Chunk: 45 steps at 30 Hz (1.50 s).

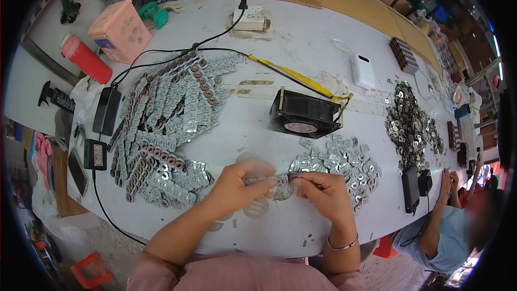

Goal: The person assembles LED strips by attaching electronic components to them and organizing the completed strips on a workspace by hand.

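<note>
My left hand (pixel 241 184) is closed, fingers and thumb pinching a short strip of small silvery metal plates (pixel 281 179) above the front of the table. My right hand (pixel 327 189) pinches at the strip's right end; its fingertips hide what exactly lies between them. Just beyond my right hand spreads a loose heap of silvery metal plates (pixel 336 157). To the left of my left hand lies a large pile of plate strips (pixel 186 105), many set with round brownish discs.
A black box fan (pixel 304 114) stands beyond my hands, yellow-wrapped cable (pixel 301 80) behind it. Right are a heap of small metal rings (pixel 409 124), a white device (pixel 363 71) and a seated person (pixel 439 237). Left are black adapters (pixel 106 110), a red bottle (pixel 86 59) and a pink box (pixel 119 31).
</note>
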{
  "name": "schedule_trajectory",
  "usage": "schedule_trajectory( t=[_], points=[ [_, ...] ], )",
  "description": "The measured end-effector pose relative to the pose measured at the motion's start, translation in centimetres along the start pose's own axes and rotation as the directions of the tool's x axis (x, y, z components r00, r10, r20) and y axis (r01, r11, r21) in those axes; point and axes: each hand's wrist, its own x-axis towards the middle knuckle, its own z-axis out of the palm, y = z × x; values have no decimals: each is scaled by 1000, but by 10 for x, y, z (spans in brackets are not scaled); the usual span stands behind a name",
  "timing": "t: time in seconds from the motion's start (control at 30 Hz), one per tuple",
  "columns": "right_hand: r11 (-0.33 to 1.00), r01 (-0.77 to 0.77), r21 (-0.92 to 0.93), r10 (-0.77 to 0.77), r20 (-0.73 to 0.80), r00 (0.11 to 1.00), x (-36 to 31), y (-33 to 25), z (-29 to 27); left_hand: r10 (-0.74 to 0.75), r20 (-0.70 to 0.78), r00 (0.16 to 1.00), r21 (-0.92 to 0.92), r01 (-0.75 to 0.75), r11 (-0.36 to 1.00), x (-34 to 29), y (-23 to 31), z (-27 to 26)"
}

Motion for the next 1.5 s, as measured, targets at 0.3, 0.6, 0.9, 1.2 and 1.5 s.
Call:
schedule_trajectory(
  t=[0.3, 0.6, 0.9, 1.2, 1.5],
  points=[
    [903, -353, 244, 239, 399, 885, 2, -18, -11, -45, 146, 988, 34, 41, 999, -1, 5, -16],
    [972, -220, 86, 183, 316, 931, -4, -13, 7, 19, 42, 999, 170, -25, 985, -3, 8, -16],
    [848, -368, 382, 193, 425, 885, -2, -17, 2, 3, 100, 995, 61, -9, 998, -6, 18, -22],
    [854, -373, 363, 222, 394, 892, -5, -18, 4, 45, 140, 989, 108, -60, 992, -6, 18, -30],
    [924, -245, 295, 131, 358, 924, -6, -12, 12, 91, 130, 987, 197, -116, 973, -6, 16, -23]
  ],
)
